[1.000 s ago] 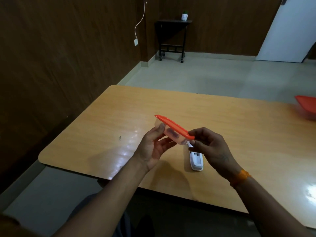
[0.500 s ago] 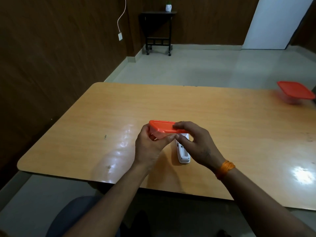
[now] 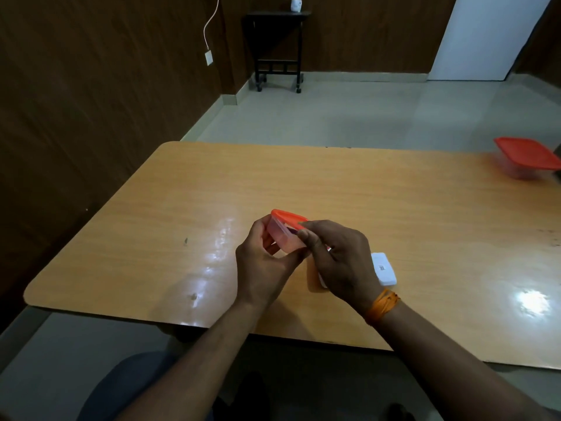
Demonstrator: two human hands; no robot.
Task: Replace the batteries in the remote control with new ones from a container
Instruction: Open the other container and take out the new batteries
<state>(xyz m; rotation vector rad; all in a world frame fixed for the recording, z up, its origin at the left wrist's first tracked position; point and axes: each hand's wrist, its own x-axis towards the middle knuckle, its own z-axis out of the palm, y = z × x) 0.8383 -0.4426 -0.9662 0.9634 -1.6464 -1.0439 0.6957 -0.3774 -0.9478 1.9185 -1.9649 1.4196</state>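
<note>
A: Table (image 3: 182,208) takes up most of the view, wooden and shiny. Beyond it, a dark side table (image 3: 277,47) stands by the wall.

B: And on the table?

A: A bigger box with a red lid (image 3: 528,158) sits well apart at the far right edge. Near the middle, the left hand (image 3: 261,265) cups a small container (image 3: 283,235), tilted, its orange lid (image 3: 288,218) on.

B: The right hand (image 3: 340,262)?

A: Its fingertips pinch the lid's edge. That hand hides most of the white remote (image 3: 383,268) lying on the table just beside it.
</note>
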